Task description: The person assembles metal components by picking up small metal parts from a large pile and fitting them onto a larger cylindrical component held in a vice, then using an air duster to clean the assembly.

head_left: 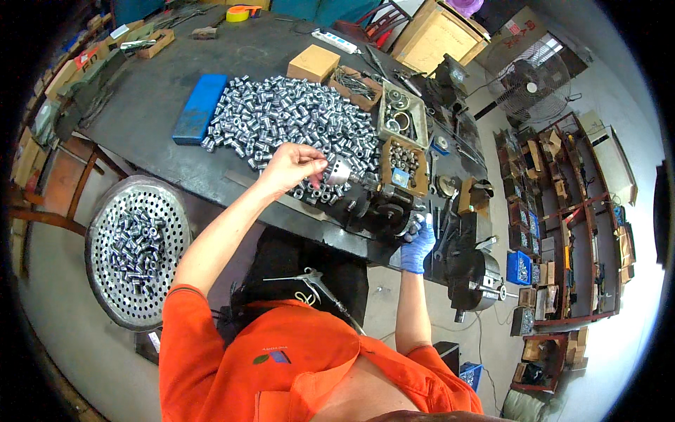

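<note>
Fingers (313,167) of the bare left hand (290,167) bend toward the thumb just beside a metal chuck (339,171) at their 3 o'clock; whether they clamp a part cannot be told. Between the chuck's 4 and 5 o'clock, the gloved right hand (420,246) curls at a dark machine (385,209), its grip unclear. Metal sleeves (288,116) heap the surface (140,116) at the left hand's 12 o'clock; others fill a perforated dish (135,309) at 8.
</note>
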Tool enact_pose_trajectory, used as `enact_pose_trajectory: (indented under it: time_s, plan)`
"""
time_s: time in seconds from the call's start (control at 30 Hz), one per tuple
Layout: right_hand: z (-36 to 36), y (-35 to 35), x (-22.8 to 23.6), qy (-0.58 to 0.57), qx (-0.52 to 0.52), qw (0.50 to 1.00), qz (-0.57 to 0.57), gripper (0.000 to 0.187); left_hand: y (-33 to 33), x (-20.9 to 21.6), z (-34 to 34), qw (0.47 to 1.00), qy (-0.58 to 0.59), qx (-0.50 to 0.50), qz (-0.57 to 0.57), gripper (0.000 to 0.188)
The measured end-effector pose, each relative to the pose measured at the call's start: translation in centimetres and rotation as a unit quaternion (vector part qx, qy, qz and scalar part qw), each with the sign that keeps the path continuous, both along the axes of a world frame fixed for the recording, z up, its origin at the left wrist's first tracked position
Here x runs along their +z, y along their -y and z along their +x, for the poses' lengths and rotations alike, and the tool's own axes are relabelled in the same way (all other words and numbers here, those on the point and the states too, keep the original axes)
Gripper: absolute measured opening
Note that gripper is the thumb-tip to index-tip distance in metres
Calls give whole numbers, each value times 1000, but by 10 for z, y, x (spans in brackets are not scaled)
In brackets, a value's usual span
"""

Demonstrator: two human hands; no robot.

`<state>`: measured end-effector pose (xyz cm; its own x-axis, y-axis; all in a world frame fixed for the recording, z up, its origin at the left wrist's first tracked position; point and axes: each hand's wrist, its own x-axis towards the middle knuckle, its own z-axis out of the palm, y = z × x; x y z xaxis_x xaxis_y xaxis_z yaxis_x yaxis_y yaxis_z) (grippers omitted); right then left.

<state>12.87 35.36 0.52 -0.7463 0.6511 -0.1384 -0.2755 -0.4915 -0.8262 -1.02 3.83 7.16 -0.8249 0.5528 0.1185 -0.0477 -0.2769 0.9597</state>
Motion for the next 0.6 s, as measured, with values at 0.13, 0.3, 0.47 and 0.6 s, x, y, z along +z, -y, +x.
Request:
enact_pose_trajectory:
  time_s: [0.13,0.3,0.47,0.6]
  plan:
    - [4,0,0,-11,0,1000,-3,28,1,0,-5,1000,-17,-6,-26,20]
    - [24,6,10,-11,13,1000,27,29,0,2,-12,999,-27,-29,-29,18]
    - [40,5,48,-50,39,996,56,34,0,3,-13,996,-52,-44,-53,19]
    - [13,-7,88,-58,71,989,113,34,2,6,-12,998,-34,-49,-29,15]
